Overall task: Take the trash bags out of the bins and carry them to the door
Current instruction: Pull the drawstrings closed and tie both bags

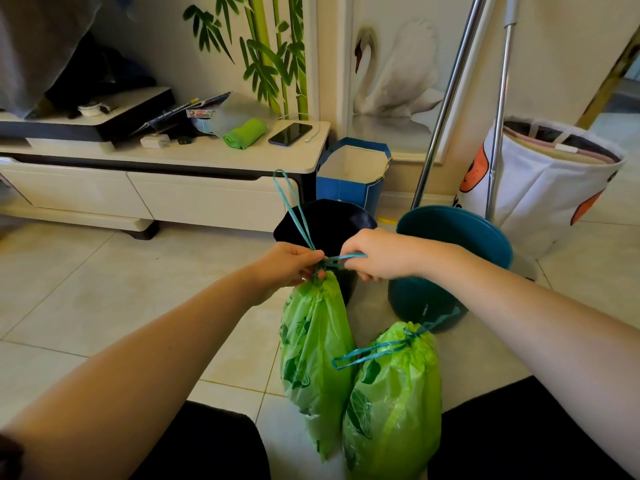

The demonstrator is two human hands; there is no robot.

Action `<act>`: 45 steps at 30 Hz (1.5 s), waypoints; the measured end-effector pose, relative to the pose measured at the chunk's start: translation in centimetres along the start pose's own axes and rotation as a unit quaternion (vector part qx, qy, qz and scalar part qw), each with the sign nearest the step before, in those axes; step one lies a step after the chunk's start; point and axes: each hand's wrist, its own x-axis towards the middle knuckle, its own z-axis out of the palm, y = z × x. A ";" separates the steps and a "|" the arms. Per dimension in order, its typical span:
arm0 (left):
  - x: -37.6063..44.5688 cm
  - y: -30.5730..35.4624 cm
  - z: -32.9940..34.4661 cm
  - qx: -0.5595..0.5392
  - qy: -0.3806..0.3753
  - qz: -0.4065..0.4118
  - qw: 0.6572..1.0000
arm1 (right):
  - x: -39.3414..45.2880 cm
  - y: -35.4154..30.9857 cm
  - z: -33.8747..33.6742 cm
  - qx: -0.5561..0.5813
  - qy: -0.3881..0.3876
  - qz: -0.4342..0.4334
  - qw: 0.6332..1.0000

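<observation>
Both hands meet at the gathered neck of a green trash bag (313, 344), which hangs in front of the black bin (325, 223). It looks held up there so its weight keeps the neck bunched while the blue drawstring (294, 209) is knotted. The left hand (289, 265) has its grip closed tight, fingers curled round the neck and the base of one long loop that rises toward 11 o'clock. The right hand (377, 252), just at 3 o'clock of the left, pinches the other short loop (349, 258) with fingers curled and pulls it sideways, probably to cinch the knot.

A second green bag (394, 396) stands on the floor at 5 o'clock of the first, touching it, its own string already tied; likely parked there until both can be carried off together. The teal bin (453, 237) sits at 3 o'clock of the black one, apparently without a bag. No door is plainly in view.
</observation>
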 end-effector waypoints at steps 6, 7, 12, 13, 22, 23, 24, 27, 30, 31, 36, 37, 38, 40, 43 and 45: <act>0.0 0.0 -0.7 -0.048 -0.005 0.006 0.999 | -0.5 0.2 -2.2 0.179 -0.027 0.040 0.983; -0.1 0.0 -0.7 -0.042 -0.012 0.007 0.999 | -0.8 0.3 -2.5 0.199 -0.074 0.057 0.975; -0.4 0.0 -1.0 -0.021 -0.037 0.017 0.999 | -1.5 1.7 -2.2 0.252 -0.224 0.160 0.928; -0.5 0.0 -1.1 -0.019 -0.046 0.020 0.999 | -1.2 2.2 -1.9 0.266 -0.198 0.169 0.928; -0.7 0.3 -1.3 0.052 -0.052 0.050 0.996 | 2.4 1.9 3.7 0.194 0.022 0.012 0.981; -0.7 0.3 -1.4 0.060 -0.043 0.069 0.995 | 2.6 1.3 4.1 0.191 0.042 0.004 0.981; -0.7 0.2 -1.5 0.067 -0.030 0.089 0.993 | 2.9 0.8 4.4 0.182 0.067 -0.001 0.981; -0.6 0.0 -1.6 0.087 -0.002 0.134 0.987 | 3.6 0.4 5.0 0.158 0.100 -0.007 0.982; -0.4 -0.1 -1.8 0.133 0.021 0.163 0.977 | 3.8 0.5 5.0 0.164 0.082 -0.011 0.983; -0.1 -0.2 -2.0 0.149 0.032 0.173 0.973 | 3.9 0.5 5.0 0.170 0.080 -0.010 0.982; 0.6 -0.9 -1.6 0.355 0.073 0.284 0.888 | 4.1 0.3 5.3 0.182 0.083 0.003 0.980; 0.5 -0.9 -1.4 0.405 0.081 0.321 0.852 | 4.1 0.3 5.4 0.191 0.082 0.007 0.978; 0.3 -1.0 -1.3 0.443 0.088 0.357 0.818 | 4.1 0.2 5.4 0.206 0.077 0.014 0.975; 0.1 -1.2 -1.3 0.490 0.101 0.404 0.766 | 3.9 0.1 5.3 0.242 0.068 0.035 0.967; 0.0 -1.5 -1.5 0.509 0.123 0.436 0.732 | 3.5 0.2 5.0 0.286 0.067 0.058 0.954; -0.1 -1.5 -1.4 0.516 0.133 0.449 0.717 | 3.3 0.2 5.1 0.307 0.080 0.062 0.946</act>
